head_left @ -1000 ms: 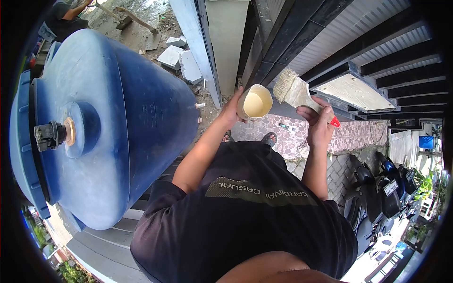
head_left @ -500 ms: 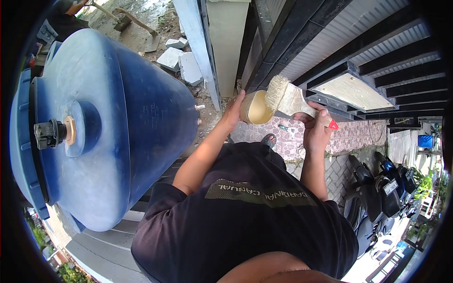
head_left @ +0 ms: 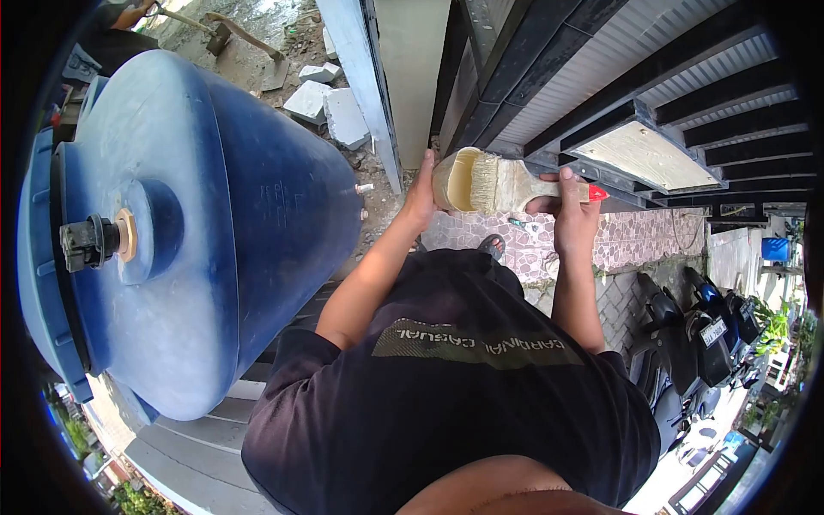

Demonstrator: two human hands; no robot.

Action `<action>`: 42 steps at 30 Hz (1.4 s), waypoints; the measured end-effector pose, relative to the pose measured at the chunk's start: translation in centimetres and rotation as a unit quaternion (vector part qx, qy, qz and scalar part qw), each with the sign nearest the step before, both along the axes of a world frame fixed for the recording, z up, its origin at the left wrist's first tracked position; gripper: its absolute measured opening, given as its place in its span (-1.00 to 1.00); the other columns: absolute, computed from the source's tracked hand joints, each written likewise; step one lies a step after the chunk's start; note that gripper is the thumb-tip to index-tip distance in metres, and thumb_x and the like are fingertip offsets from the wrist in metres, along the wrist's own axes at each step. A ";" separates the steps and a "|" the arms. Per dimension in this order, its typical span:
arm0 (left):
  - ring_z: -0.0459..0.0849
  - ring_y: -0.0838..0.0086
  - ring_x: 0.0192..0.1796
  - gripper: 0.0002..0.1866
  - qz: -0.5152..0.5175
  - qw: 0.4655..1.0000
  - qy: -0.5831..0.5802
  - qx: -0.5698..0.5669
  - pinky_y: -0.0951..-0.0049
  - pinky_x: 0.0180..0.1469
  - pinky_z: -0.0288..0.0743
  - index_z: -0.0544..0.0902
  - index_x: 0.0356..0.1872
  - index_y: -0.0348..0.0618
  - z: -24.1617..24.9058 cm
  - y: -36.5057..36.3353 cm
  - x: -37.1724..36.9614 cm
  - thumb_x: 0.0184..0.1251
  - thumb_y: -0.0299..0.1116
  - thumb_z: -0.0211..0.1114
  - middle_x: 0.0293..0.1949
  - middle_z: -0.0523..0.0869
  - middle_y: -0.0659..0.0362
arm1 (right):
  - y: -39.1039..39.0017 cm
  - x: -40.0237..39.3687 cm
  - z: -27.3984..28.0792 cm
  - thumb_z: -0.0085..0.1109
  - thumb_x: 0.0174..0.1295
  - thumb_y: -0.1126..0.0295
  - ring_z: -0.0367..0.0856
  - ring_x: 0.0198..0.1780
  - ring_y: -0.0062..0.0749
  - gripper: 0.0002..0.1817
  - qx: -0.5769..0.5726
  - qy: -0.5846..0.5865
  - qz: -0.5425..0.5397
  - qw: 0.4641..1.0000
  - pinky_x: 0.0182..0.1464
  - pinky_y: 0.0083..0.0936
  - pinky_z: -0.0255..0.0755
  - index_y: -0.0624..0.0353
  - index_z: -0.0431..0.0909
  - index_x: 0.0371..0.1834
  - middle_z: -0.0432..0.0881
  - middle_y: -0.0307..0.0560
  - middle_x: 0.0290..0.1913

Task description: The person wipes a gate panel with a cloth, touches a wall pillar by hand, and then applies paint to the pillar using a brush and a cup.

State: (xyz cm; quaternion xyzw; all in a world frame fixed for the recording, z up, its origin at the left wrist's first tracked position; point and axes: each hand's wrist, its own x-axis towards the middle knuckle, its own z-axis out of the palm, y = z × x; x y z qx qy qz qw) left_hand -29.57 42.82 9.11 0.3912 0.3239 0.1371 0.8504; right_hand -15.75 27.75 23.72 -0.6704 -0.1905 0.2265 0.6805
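Note:
My left hand is wrapped round a small round paint container, tilted so that its cream-coloured inside shows. In my right hand is the handle of a wide paintbrush with a red tip. The bristles are coated in cream paint and lie against the rim of the container. Some fingers of my right hand are hidden behind the handle.
A big blue tank fills the left side. White blocks and a shovel lie beyond it, near another person's arm. Dark metal beams run at upper right. Motorcycles stand at lower right.
The brush has moved left and slightly down, its bristles now across the container's rim. The container's opening has turned toward the brush. My right hand has shifted a little.

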 end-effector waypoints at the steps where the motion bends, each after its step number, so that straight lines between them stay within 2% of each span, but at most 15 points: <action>1: 0.62 0.43 -0.14 -0.17 -0.004 1.000 0.002 0.000 0.35 -0.28 0.50 0.44 0.15 -0.13 0.0 -0.1 0.0 0.26 0.42 -0.30 -0.13 0.64 0.15 | 0.0 0.2 0.1 0.01 0.35 0.19 0.63 -0.61 -0.40 -0.61 -0.020 0.012 0.011 1.000 -0.56 -0.63 0.43 0.39 0.57 -0.35 0.61 -0.05 -0.54; 6: 0.44 0.37 0.20 -0.17 0.050 0.999 -0.014 -0.008 0.36 0.20 0.32 0.36 0.21 -0.28 2.1 -0.6 -0.2 0.31 0.35 -0.22 0.16 0.47 0.06 | 0.5 0.3 0.7 0.06 0.32 0.18 0.59 -0.62 -0.53 -0.63 -0.073 -0.044 0.065 0.994 -0.55 -0.69 0.35 0.32 0.61 -0.39 0.59 -0.11 -0.65; 10: 0.45 0.38 0.19 -0.21 0.053 0.998 -0.026 0.027 0.39 0.22 0.30 0.37 0.20 -0.28 0.4 -0.7 0.1 0.35 0.31 -0.25 0.14 0.49 0.06 | 1.0 0.0 0.9 0.09 0.31 0.23 0.58 -0.64 -0.49 -0.64 -0.133 -0.110 0.099 0.980 -0.57 -0.62 0.43 0.38 0.57 -0.40 0.59 -0.07 -0.58; 12: 0.63 0.49 -0.39 -0.20 0.060 0.995 -0.050 0.068 0.52 -0.56 0.46 0.42 0.12 -0.28 0.0 -0.8 0.2 0.32 0.34 -0.26 -0.22 0.62 0.10 | 1.6 -0.3 1.6 0.09 0.31 0.23 0.56 -0.65 -0.53 -0.65 -0.129 -0.089 0.075 0.985 -0.57 -0.64 0.40 0.36 0.58 -0.43 0.59 -0.07 -0.61; 13: 0.63 0.49 -0.39 -0.20 0.055 0.995 -0.048 0.069 0.52 -0.56 0.46 0.42 0.12 -0.28 -0.1 -0.8 0.1 0.32 0.34 -0.26 -0.22 0.62 0.10 | 1.8 -0.4 1.8 0.09 0.31 0.23 0.56 -0.66 -0.54 -0.65 -0.149 -0.108 0.071 0.980 -0.58 -0.65 0.39 0.35 0.58 -0.44 0.59 -0.08 -0.64; 15: 0.47 0.39 0.18 -0.23 0.041 0.996 -0.078 0.022 0.41 0.24 0.28 0.38 0.18 -0.31 0.3 -1.0 0.0 0.39 0.26 -0.30 0.12 0.51 0.05 | 1.9 -1.1 2.1 0.11 0.29 0.20 0.56 -0.67 -0.57 -0.65 -0.170 -0.146 0.068 0.972 -0.59 -0.66 0.35 0.31 0.60 -0.44 0.57 -0.11 -0.71; 19: 0.49 0.38 0.15 -0.23 0.038 0.993 -0.090 0.073 0.40 0.23 0.29 0.38 0.17 -0.32 -1.1 -0.9 0.1 0.39 0.26 -0.31 0.09 0.53 0.04 | 2.1 -2.9 2.3 0.17 0.23 0.25 0.58 -0.68 -0.38 -0.69 -0.138 -0.262 0.070 0.953 -0.55 -0.47 0.39 0.27 0.58 -0.55 0.55 -0.09 -0.74; 21: 0.64 0.51 -0.33 -0.24 0.076 0.987 -0.030 0.138 0.54 -0.47 0.51 0.46 0.07 -0.33 -0.3 -1.1 0.1 0.37 0.27 -0.25 -0.23 0.65 0.09 | 1.9 -3.2 2.1 0.17 0.23 0.26 0.58 -0.67 -0.34 -0.69 -0.144 -0.312 0.077 0.936 -0.55 -0.47 0.39 0.26 0.57 -0.56 0.54 -0.08 -0.73; 22: 0.64 0.51 -0.33 -0.24 0.077 0.987 -0.028 0.138 0.54 -0.47 0.51 0.46 0.07 -0.33 -0.1 -1.1 0.0 0.37 0.27 -0.25 -0.23 0.65 0.09 | 1.9 -3.3 2.0 0.17 0.23 0.27 0.58 -0.67 -0.30 -0.70 -0.149 -0.364 0.082 0.916 -0.55 -0.46 0.39 0.25 0.56 -0.56 0.53 -0.08 -0.73; 31: 0.64 0.52 -0.39 -0.22 0.069 0.992 -0.084 0.064 0.56 -0.58 0.45 0.45 0.09 -0.27 -0.5 -1.5 0.0 0.36 0.30 -0.33 -0.25 0.65 0.11 | 1.8 -4.0 1.6 0.16 0.23 0.29 0.60 -0.64 -0.26 -0.71 -0.129 -0.303 0.075 0.941 -0.54 -0.46 0.41 0.27 0.55 -0.56 0.56 -0.06 -0.70; 34: 0.64 0.52 -0.30 -0.23 0.093 0.990 -0.102 0.013 0.58 -0.54 0.46 0.44 0.11 -0.25 -0.6 -1.8 0.1 0.37 0.30 -0.36 -0.19 0.64 0.11 | 1.8 -3.9 0.8 0.16 0.23 0.28 0.60 -0.64 -0.27 -0.70 -0.135 -0.297 0.086 0.942 -0.54 -0.46 0.41 0.27 0.56 -0.57 0.57 -0.06 -0.69; 37: 0.62 0.47 -0.12 -0.25 0.089 0.989 -0.116 0.014 0.52 -0.29 0.53 0.42 0.13 -0.26 -0.8 -1.7 0.1 0.39 0.27 -0.36 -0.08 0.61 0.10 | 1.8 -3.9 0.4 0.17 0.23 0.28 0.59 -0.65 -0.25 -0.70 -0.122 -0.289 0.084 0.946 -0.54 -0.45 0.41 0.28 0.56 -0.57 0.56 -0.05 -0.69; 39: 0.57 0.41 0.02 -0.26 0.106 0.988 -0.117 -0.004 0.44 0.01 0.47 0.41 0.13 -0.28 -0.7 -1.9 0.3 0.41 0.24 -0.35 -0.01 0.58 0.06 | 1.8 -3.8 0.3 0.17 0.23 0.28 0.58 -0.65 -0.23 -0.70 -0.119 -0.291 0.082 0.946 -0.55 -0.44 0.40 0.28 0.56 -0.57 0.56 -0.04 -0.69; 40: 0.57 0.41 0.02 -0.26 0.105 0.988 -0.116 -0.004 0.44 0.01 0.47 0.41 0.13 -0.28 -0.7 -1.9 0.3 0.41 0.24 -0.35 -0.01 0.58 0.06 | 1.8 -3.7 0.3 0.17 0.22 0.28 0.57 -0.66 -0.20 -0.69 -0.130 -0.300 0.083 0.941 -0.55 -0.43 0.40 0.28 0.56 -0.58 0.55 -0.02 -0.69; 42: 0.47 0.34 0.18 -0.22 0.072 0.991 -0.111 0.038 0.34 0.26 0.27 0.39 0.19 -0.28 -0.4 -2.0 0.2 0.40 0.26 -0.41 0.12 0.53 0.04 | 2.0 -3.5 0.1 0.18 0.21 0.29 0.55 -0.66 -0.18 -0.69 -0.141 -0.308 0.086 0.937 -0.56 -0.42 0.39 0.28 0.56 -0.60 0.55 -0.01 -0.69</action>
